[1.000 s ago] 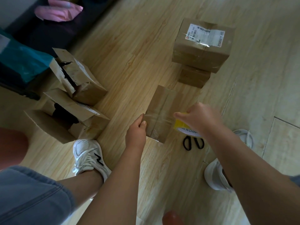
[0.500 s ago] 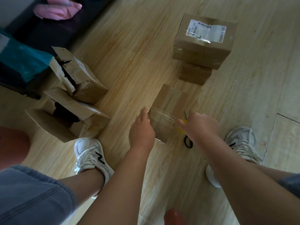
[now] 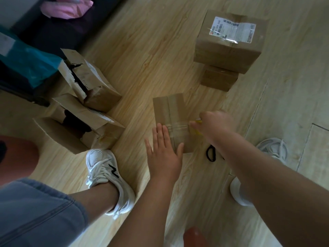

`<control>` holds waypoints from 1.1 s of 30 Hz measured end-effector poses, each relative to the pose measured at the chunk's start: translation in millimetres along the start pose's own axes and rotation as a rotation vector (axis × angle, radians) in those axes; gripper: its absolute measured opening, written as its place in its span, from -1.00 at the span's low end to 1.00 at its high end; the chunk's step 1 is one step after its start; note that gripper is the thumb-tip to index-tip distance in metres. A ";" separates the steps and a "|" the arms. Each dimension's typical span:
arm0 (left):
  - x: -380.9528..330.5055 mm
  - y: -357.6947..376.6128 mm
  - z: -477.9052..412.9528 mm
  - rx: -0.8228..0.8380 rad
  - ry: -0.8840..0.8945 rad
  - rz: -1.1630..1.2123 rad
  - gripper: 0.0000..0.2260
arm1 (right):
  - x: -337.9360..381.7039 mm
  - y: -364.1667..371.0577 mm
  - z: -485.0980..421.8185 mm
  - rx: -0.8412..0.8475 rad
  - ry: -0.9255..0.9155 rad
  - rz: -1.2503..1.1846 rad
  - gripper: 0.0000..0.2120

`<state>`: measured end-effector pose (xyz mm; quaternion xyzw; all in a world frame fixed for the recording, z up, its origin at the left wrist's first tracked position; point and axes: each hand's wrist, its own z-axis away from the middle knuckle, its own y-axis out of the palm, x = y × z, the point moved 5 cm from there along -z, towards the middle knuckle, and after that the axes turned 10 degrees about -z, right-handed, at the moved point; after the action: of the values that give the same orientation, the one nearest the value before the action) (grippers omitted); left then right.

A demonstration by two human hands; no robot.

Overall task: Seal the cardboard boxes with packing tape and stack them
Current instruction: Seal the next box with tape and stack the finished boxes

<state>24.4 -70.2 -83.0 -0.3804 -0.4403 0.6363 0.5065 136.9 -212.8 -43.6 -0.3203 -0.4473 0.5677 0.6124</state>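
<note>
I press my left hand [image 3: 163, 154] flat, fingers straight, on the cardboard box [image 3: 160, 107] to pin its tape strip [image 3: 178, 126]. My right hand [image 3: 213, 125], just across it, grips the yellow tape roll [image 3: 198, 120], apparently for tension. Sealed boxes [image 3: 227, 50] stand stacked beyond.

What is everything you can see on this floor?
middle box: one, brown, centre.
stacked boxes: two, brown, far right, white label on top.
open boxes: two, brown, left.
tape roll: one, yellow, mostly hidden, right of the middle box.
scissors: one pair, black handles, right of the middle box.
cloth: one, pink, top left.
bag: one, teal, left edge.
shoes: two, white, on the feet.
left hand: one, flat on the middle box.
right hand: one, grips the tape roll.
</note>
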 end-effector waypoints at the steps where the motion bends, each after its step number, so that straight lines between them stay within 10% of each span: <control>1: -3.4 -1.0 -2.0 -0.026 0.012 -0.006 -0.34 | 2.0 -3.0 -2.8 0.005 -0.028 0.017 -0.51; 20: -22.6 -7.8 -21.4 -0.217 0.328 -0.096 -0.42 | -15.1 10.5 -10.3 0.042 -0.031 -0.322 -0.56; 25: -10.0 5.8 -24.7 -0.170 0.301 -0.064 -0.41 | -61.0 30.4 11.7 -0.140 0.307 -0.718 -0.73; 33: -14.0 8.9 -25.4 -0.160 0.292 -0.108 -0.39 | -98.0 99.1 43.2 0.161 0.540 -0.493 -0.72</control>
<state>48.1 -80.3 -99.0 -0.4835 -0.4312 0.5090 0.5668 61.4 -299.1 -133.8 -0.2918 -0.2873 0.3319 0.8498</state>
